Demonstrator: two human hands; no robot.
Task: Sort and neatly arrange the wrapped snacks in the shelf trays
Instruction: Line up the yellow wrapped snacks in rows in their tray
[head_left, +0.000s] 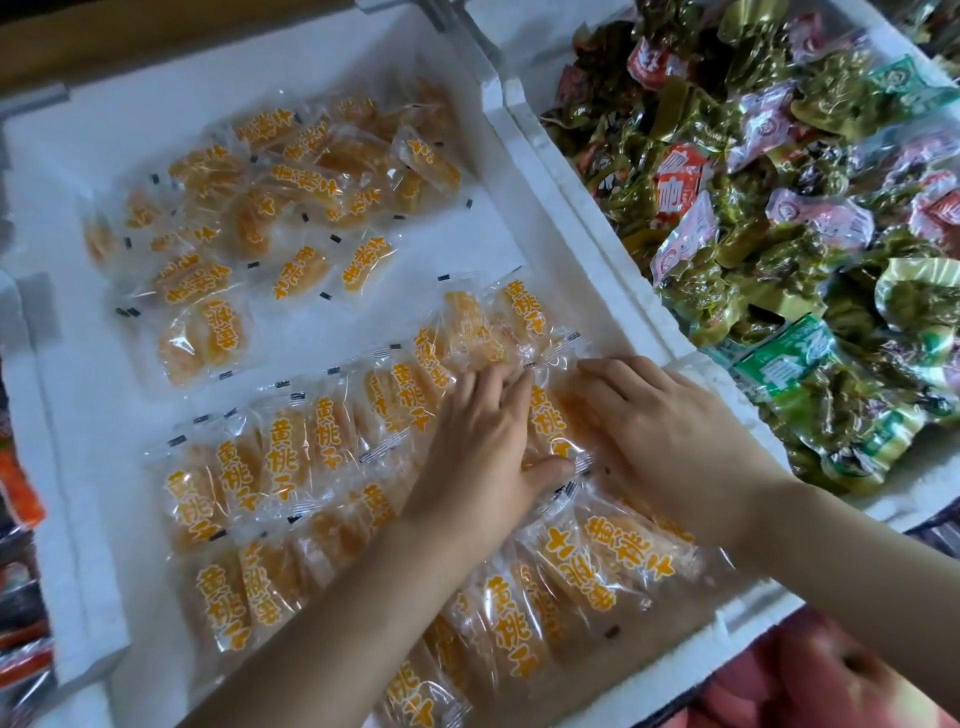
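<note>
Hands work at the near right part of the white tray. Left hand: fingers straight and spread, lying flat on the wrapped orange snacks, thumb stretched toward the right hand and touching the near end of one packet. Right hand: fingers straight and close together, palm down, resting on the right side of the same packet. That packet lies lengthwise between the two hands, at the right end of the upper row of overlapping snacks. Lower row runs along the near edge of the tray, partly under both forearms. Loose pile of the same snacks lies unsorted toward the far edge, apart from the rows. Second tray stands just beside the right edge, wall against wall, heaped with green and pink packets.
</note>
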